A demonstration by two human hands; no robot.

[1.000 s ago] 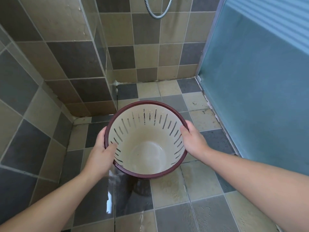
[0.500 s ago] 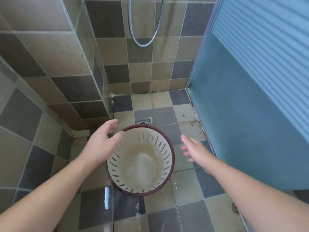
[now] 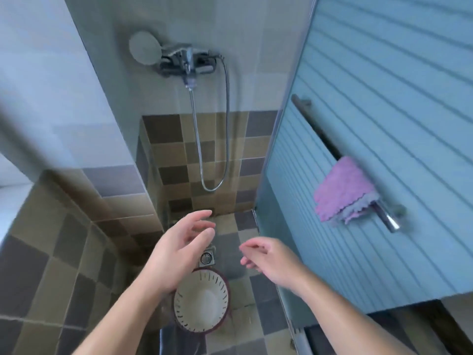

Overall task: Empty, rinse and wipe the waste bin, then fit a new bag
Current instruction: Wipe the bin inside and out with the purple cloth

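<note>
Both hands, left hand [image 3: 176, 249] and right hand [image 3: 271, 260], hang spread and empty above the slotted waste bin [image 3: 202, 303] standing on the wet shower floor [image 3: 263, 321] beside the drain [image 3: 206, 258]. Overhead: shower mixer [image 3: 186, 61], looping hose [image 3: 225, 129]. A pink cloth [image 3: 343, 188] drapes the door's rail [image 3: 320, 134].

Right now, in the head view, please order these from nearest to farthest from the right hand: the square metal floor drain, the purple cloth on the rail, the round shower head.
1. Square metal floor drain: just left of the right hand, on the floor.
2. Purple cloth: up right, hanging on the door rail.
3. Round shower head: high on the far wall.
</note>
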